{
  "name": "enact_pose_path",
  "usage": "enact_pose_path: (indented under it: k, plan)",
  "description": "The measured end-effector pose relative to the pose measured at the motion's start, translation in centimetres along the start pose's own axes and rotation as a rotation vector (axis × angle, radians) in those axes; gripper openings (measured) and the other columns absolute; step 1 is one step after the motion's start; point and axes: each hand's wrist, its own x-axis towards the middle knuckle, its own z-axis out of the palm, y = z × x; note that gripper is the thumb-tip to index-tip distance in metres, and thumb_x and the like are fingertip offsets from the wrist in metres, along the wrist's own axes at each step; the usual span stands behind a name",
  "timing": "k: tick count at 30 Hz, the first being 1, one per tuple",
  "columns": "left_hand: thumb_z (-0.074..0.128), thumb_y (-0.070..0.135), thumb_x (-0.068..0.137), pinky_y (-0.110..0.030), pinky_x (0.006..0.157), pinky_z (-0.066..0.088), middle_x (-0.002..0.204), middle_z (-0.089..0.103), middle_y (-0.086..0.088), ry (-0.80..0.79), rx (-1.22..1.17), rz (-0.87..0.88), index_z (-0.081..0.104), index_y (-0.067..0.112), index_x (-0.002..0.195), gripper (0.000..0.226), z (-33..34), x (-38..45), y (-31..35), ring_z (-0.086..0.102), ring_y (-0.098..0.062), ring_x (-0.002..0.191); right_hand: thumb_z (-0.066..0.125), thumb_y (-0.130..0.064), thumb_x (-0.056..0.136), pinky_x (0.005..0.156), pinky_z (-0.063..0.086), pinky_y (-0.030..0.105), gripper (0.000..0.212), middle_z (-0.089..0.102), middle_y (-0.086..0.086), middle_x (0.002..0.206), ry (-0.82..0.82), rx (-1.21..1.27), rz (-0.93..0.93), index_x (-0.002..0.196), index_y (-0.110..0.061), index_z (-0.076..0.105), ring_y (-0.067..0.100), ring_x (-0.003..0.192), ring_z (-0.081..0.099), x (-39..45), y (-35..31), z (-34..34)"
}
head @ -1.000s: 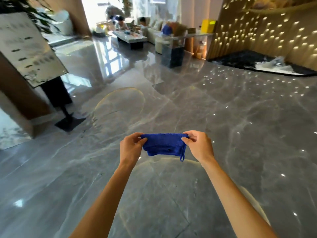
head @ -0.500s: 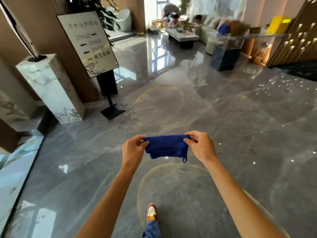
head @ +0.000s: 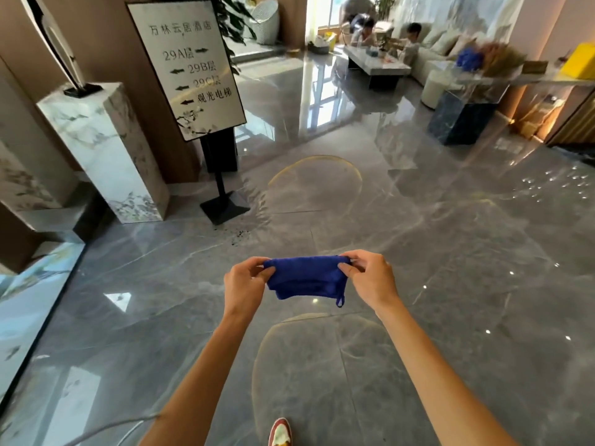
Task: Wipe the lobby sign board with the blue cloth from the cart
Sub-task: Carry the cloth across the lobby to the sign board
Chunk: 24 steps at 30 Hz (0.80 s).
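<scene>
A folded blue cloth (head: 306, 278) hangs stretched between my two hands in front of me. My left hand (head: 244, 283) pinches its left end and my right hand (head: 370, 278) pinches its right end; a small loop dangles from the lower right corner. The lobby sign board (head: 188, 67), a white tilted panel with dark lettering and arrows, stands on a black post and base (head: 225, 206) at the upper left, well ahead of my hands. No cart is in view.
A white marble pedestal (head: 103, 149) with a dark sculpture stands left of the sign. Glossy grey floor (head: 418, 252) spreads ahead. Far back are a low table (head: 376, 64), sofa, seated people and a dark block counter (head: 460, 120). My shoe (head: 280, 434) shows at the bottom.
The view has swung left and moved forward, so the sign board and pedestal now sit larger and nearer the centre. Both hands keep the same pinch on the cloth.
</scene>
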Motion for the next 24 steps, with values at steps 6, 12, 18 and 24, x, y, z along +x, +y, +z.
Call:
enact_pose_path:
  k: [6,12,18,24]
  plan:
    - [0.066,0.005,0.093,-0.002,0.059,0.048,0.077,0.068,0.02,0.007,0.002,0.001,0.07,0.028,0.091,0.024,-0.2,4.8,-0.4,0.064,0.017,0.072,0.071,-0.01,0.09,0.077,0.054,0.021,0.015,0.077,-0.002,0.088,-0.03,0.009,0.004,0.101,-0.017,0.076,0.006,0.083,0.071,4.6,-0.6,2.3]
    - [0.067,0.006,0.092,-0.002,0.06,0.048,0.077,0.068,0.02,0.008,0.007,-0.037,0.074,0.019,0.099,0.016,1.0,9.2,-0.8,0.067,0.005,0.072,0.07,-0.011,0.091,0.065,0.048,0.003,0.014,0.074,-0.01,0.084,-0.055,0.0,0.004,0.1,-0.021,0.075,-0.01,0.076,0.067,9.5,-0.5,2.9]
    - [0.067,0.006,0.092,-0.003,0.061,0.05,0.078,0.069,0.018,0.04,-0.005,-0.059,0.073,0.022,0.096,0.017,2.5,14.9,-1.0,0.067,0.001,0.078,0.07,-0.012,0.091,0.065,0.046,0.001,0.013,0.072,-0.014,0.08,-0.108,-0.023,-0.009,0.099,-0.021,0.075,-0.017,0.073,0.064,16.5,-0.7,4.0]
    - [0.068,0.007,0.092,-0.008,0.065,0.052,0.079,0.07,0.015,0.117,0.008,-0.084,0.073,0.024,0.095,0.018,4.8,22.6,-0.8,0.068,0.001,0.078,0.069,-0.01,0.091,0.074,0.048,0.012,0.014,0.075,-0.008,0.085,-0.161,-0.013,-0.056,0.099,-0.019,0.076,-0.003,0.081,0.068,26.2,-1.5,5.2]
